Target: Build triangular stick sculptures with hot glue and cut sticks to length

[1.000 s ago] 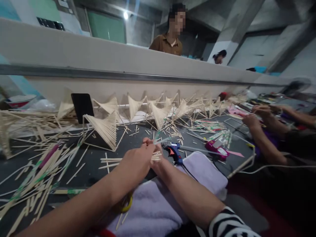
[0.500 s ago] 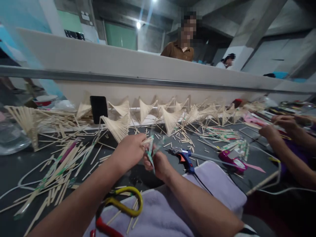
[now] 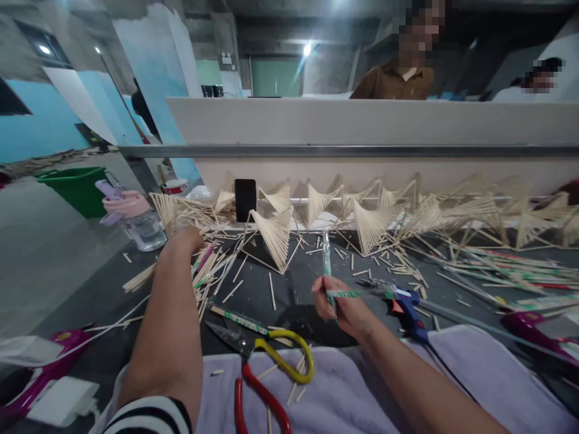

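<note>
My right hand (image 3: 344, 306) is closed around clear plastic wrappers with green print; one wrapper (image 3: 326, 253) sticks up from the fingers, another strip trails to the right. At the left, my left hand (image 3: 186, 241) reaches over the pile of thin wooden sticks (image 3: 192, 215); its fingers are hidden behind the back of the hand. Below that hand lie loose sticks and wrappers (image 3: 208, 277) with a purple pen-like rod. A fan-shaped twisted stick model (image 3: 275, 235) stands between the hands. Scissors (image 3: 253, 349) with one yellow and one red handle lie on the lilac towel (image 3: 353, 386).
A blue glue gun (image 3: 409, 310) lies right of my right hand. Several stick models (image 3: 371, 223) line the board (image 3: 362, 126), with a black phone (image 3: 245, 200) among them. A water bottle (image 3: 140, 220) stands at the left edge. A person (image 3: 398, 78) is behind the board.
My left hand has parted from my right and swung left to the stick pile. The right hand keeps the wrappers. The view has turned left, bringing the bottle and green bin into sight.
</note>
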Motion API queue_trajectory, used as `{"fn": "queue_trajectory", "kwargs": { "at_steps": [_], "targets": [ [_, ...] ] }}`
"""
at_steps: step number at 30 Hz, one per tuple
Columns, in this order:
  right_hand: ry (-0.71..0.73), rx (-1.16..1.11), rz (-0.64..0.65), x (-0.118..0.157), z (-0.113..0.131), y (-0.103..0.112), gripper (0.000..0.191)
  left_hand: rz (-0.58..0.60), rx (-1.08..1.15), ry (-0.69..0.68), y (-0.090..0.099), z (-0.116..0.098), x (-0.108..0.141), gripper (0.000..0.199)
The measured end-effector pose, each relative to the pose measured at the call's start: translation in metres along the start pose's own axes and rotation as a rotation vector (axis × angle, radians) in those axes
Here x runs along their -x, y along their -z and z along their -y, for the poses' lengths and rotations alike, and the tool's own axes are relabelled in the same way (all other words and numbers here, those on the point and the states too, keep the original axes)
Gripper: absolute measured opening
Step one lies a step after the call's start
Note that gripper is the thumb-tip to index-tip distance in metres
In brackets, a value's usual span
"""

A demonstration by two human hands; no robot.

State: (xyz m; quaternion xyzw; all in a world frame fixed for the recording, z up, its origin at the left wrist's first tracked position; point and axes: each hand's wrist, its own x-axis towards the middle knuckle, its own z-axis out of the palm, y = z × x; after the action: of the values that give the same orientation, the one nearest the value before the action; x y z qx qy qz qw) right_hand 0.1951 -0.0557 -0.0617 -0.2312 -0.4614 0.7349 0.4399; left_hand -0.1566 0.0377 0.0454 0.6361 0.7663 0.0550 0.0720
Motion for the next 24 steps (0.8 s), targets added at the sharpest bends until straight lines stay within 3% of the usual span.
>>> {"fn": "queue_trajectory", "kwargs": {
  "at_steps": [4, 10, 16, 21, 24],
  "targets": [
    [-0.009, 0.008, -0.012, 0.000, -0.001, 0.003, 0.032, 0.177, 0.001, 0.052, -0.023, 0.020, -0.001, 0.030],
    [-0.019, -0.033, 0.000, -0.001, -0.002, 0.006, 0.028, 0.246, 0.091, 0.003, -0.030, 0.027, 0.001, 0.029],
    [-0.021, -0.056, 0.009, -0.002, -0.003, 0.007, 0.027, 0.267, 0.108, 0.034, -0.014, 0.030, 0.005, 0.030],
    [0.012, -0.004, 0.007, 0.001, 0.000, 0.001, 0.026, 0.240, 0.075, 0.087, 0.008, 0.014, 0.017, 0.031],
    [0.007, -0.017, 0.007, 0.002, 0.000, 0.000, 0.022, 0.162, 0.050, 0.119, 0.028, 0.004, 0.028, 0.030]
  ]
}}
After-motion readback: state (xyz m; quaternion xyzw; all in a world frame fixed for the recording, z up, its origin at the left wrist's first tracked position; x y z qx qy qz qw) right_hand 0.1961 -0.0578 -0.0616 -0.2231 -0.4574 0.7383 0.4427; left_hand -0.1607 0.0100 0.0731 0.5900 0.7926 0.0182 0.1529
